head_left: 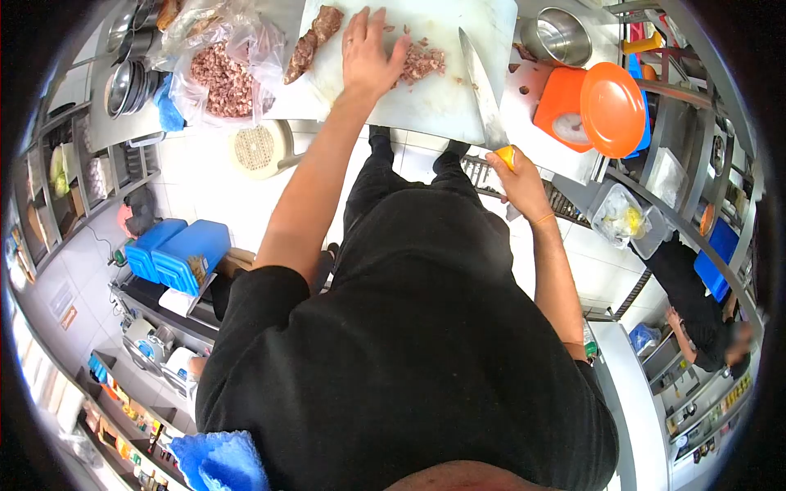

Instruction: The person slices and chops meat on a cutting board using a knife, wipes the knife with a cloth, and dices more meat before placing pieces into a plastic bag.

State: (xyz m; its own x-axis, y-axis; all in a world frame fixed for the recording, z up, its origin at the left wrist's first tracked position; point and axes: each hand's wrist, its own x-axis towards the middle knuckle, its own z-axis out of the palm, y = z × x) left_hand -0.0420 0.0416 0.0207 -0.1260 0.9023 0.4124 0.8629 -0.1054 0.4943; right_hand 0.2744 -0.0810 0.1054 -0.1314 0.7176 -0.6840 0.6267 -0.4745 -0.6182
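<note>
My left hand [371, 56] lies flat on the white cutting board [434, 114], fingers spread, beside a small heap of chopped meat [422, 64]. Left of it on the board is a long uncut piece of meat [313, 45]. The yellow handle of a large knife [483, 86] is wrapped in my right hand [522, 186], just off the board's near right corner. The blade rests over the board's right side, tip pointing away from me. What lies beneath my left palm is hidden.
Left of the board sits a clear plastic bag of diced meat [219, 82], with stacked metal bowls [127, 90] beyond. To the right are a steel pot [557, 37], an orange container [559, 106] and its round orange lid [612, 110]. Another person [692, 299] stands at far right.
</note>
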